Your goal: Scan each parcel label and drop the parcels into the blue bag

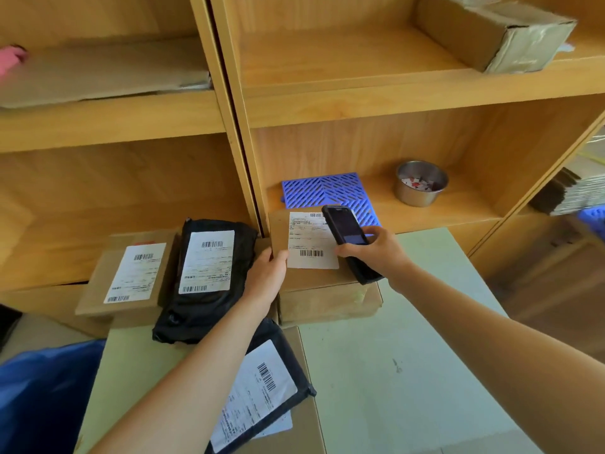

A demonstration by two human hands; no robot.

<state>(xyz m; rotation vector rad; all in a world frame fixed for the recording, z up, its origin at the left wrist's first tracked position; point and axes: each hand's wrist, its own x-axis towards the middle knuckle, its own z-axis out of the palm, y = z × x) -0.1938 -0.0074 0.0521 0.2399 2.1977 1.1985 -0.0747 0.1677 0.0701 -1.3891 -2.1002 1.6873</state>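
Observation:
A brown cardboard parcel (304, 283) with a white barcode label (309, 240) lies on the pale table. My left hand (266, 278) grips its left edge, thumb on top beside the label. My right hand (376, 249) holds a black handheld scanner (348, 235) tilted over the label's right side. To the left lie another brown labelled box (126, 280) and a black labelled pouch (204, 276). A second black pouch (265, 391) rests on a box near me, partly under my left forearm. The blue bag (42, 398) sits low at the left.
Wooden shelves stand behind the table (409, 371). On the shelf behind the parcel are a blue slotted mat (327, 190) and a steel bowl (420, 186). A taped cardboard box (497, 31) sits on the upper right shelf, flat cardboard (104, 73) upper left.

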